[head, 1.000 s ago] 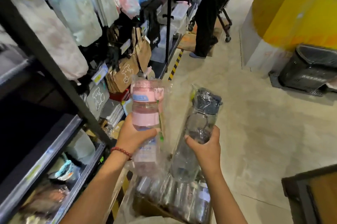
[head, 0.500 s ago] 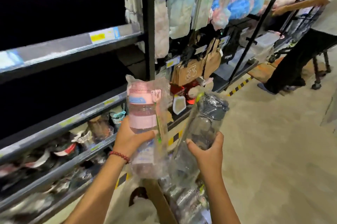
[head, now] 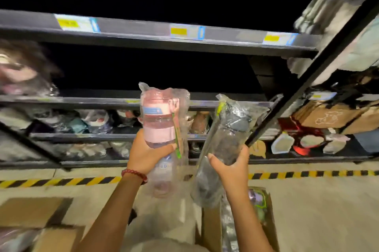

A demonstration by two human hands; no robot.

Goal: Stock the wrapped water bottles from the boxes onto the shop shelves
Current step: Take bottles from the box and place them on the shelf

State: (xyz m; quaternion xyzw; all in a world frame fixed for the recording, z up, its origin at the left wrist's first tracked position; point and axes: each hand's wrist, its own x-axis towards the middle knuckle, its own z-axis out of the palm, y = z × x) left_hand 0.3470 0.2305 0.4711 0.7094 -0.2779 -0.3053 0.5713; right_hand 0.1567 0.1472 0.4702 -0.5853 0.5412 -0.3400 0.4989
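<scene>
Left hand [head: 146, 154]: fingers curled round the middle of the pink bottle [head: 159, 126], which stands upright in clear wrap; a red bead bracelet [head: 134, 174] sits on the wrist.

Right hand [head: 232, 166]: thumb and fingers wrapped round the grey bottle [head: 229, 128], also in clear wrap, tilted with its dark cap up and to the right.

Position: both bottles are held side by side, apart, in front of the shelves [head: 164, 36], at the level of the middle tiers.

Shelves: dark metal racking with yellow price tags [head: 178, 31] on the top rail; the lower tiers hold blurred wrapped goods. A black upright [head: 307, 79] runs diagonally just right of the grey bottle.

Right bay: brown paper bags [head: 324, 116] and small white items, too blurred to name.

Floor [head: 320, 210]: pale, crossed by yellow-and-black tape [head: 307, 174] along the shelf foot.

Boxes: an open box [head: 266, 221] below the right forearm holding more wrapped bottles; further cardboard boxes [head: 34, 212] at lower left.
</scene>
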